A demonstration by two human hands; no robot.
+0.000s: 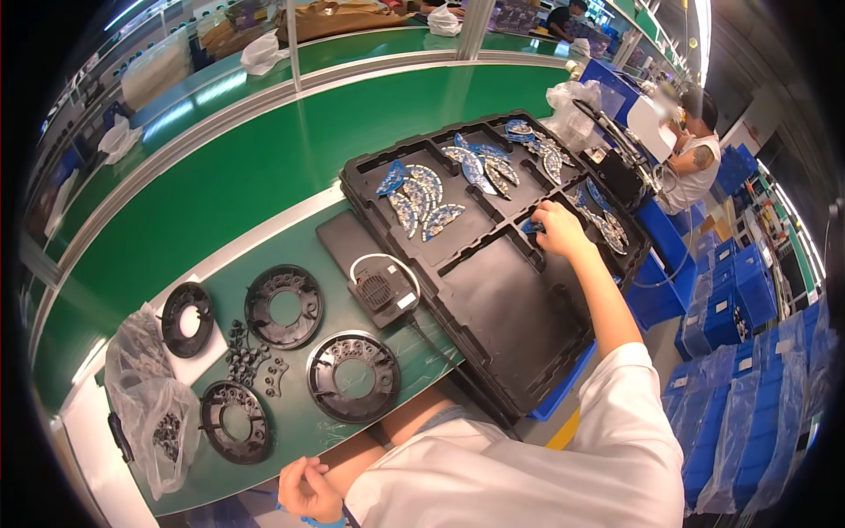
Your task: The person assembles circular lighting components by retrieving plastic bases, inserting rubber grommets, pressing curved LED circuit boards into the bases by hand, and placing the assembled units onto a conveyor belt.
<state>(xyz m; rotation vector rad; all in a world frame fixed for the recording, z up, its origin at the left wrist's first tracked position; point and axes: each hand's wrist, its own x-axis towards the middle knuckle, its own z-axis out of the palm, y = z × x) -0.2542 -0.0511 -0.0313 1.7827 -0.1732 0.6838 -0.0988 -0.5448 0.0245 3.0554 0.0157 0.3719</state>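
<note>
My right hand point(561, 231) reaches into a black compartment tray point(528, 304), its fingers closed around a small blue-edged curved circuit board point(532, 226) by a divider. Most of that piece is hidden under the fingers. Other curved boards with blue backs and studded faces lie in the far compartments, among them a cluster point(427, 194) at the left and another point(480, 167) in the middle. Low in the view, off the bench's near edge, my left hand point(310, 491) is loosely curled with nothing visible in it. A blue band circles its wrist.
On the green bench point(176, 493) lie several black plastic rings point(354, 378), small black parts point(244, 356) and a clear plastic bag point(150, 370). A black device with a round grille point(384, 289) sits against the tray. Blue crates point(722, 387) stand at right; a person point(695, 158) sits beyond.
</note>
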